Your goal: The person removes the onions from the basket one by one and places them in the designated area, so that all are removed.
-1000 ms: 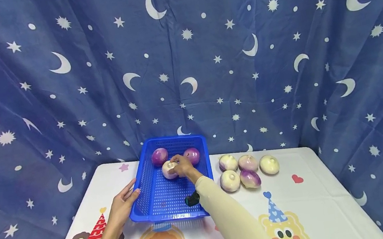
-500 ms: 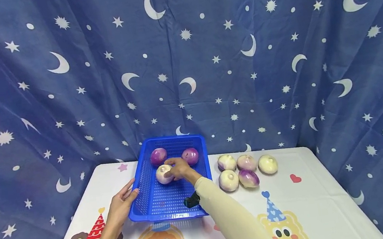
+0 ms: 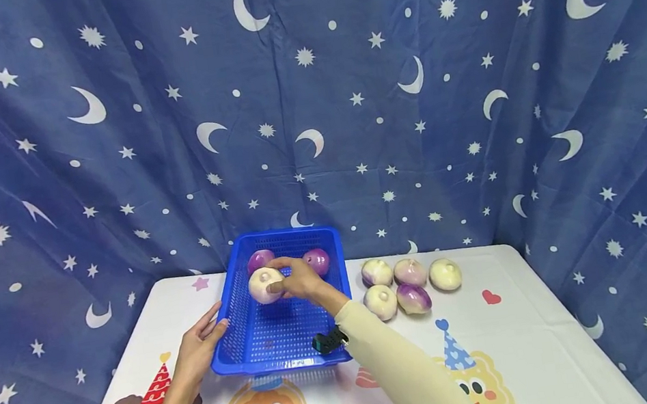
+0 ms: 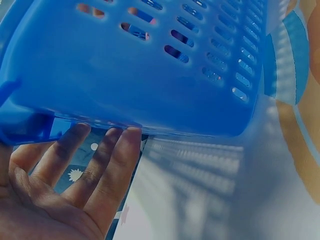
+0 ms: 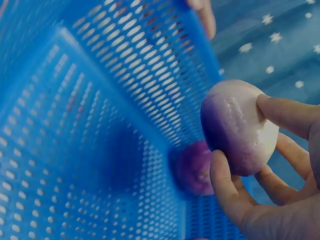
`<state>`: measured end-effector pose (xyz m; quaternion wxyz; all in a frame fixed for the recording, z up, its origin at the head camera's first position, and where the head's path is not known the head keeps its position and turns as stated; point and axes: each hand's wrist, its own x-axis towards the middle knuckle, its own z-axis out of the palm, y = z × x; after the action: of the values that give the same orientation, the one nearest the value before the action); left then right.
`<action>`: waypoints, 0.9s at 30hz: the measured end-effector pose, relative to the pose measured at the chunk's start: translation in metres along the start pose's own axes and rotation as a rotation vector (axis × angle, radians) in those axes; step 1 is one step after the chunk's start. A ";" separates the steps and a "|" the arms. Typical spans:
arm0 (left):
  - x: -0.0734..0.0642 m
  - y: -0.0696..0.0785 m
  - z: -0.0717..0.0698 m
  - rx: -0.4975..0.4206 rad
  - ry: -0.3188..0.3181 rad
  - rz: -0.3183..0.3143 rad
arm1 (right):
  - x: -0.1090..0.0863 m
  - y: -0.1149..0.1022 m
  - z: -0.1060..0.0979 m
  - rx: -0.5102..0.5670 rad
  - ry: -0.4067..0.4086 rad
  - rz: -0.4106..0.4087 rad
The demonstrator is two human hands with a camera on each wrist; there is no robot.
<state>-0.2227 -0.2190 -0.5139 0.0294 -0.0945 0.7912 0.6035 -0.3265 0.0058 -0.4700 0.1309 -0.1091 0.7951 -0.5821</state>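
Above the floor of the blue plastic basket (image 3: 284, 342), my right hand (image 3: 300, 280) pinches a white-and-purple onion (image 3: 263, 286). The right wrist view shows this onion (image 5: 237, 127) gripped between the thumb and curled fingers, off the basket floor. Two purple onions lie in the far part of the basket: one onion (image 3: 260, 259) partly hidden behind the held one, the other onion (image 3: 317, 261) at the right. At the basket's left side is my left hand (image 3: 195, 348). Its fairly straight fingers (image 4: 107, 170) touch the outer wall in the left wrist view.
Several white-and-purple onions (image 3: 411, 272) sit grouped on the table to the right of the basket. The white tablecloth (image 3: 541, 337) carries cartoon prints. A blue curtain (image 3: 349, 122) with moons and stars hangs behind the table.
My right hand has moved left with the onion and lifted it from the basket floor. The left hand stays at the basket's left side. The head view has shifted slightly.
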 end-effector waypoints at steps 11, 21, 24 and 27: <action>0.001 -0.003 -0.001 -0.005 0.002 -0.014 | -0.026 -0.017 -0.011 0.215 -0.019 -0.031; 0.001 -0.002 0.001 0.005 0.005 0.003 | -0.047 -0.013 -0.026 0.242 -0.012 -0.100; 0.002 -0.002 0.000 0.001 0.006 0.000 | -0.055 -0.013 -0.029 0.264 0.003 -0.111; 0.001 -0.003 0.000 0.002 0.007 -0.003 | -0.063 -0.012 -0.033 0.283 0.012 -0.123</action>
<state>-0.2229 -0.2200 -0.5168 0.0275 -0.0977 0.7919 0.6022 -0.2784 0.0522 -0.4438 0.1042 -0.1347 0.6977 -0.6958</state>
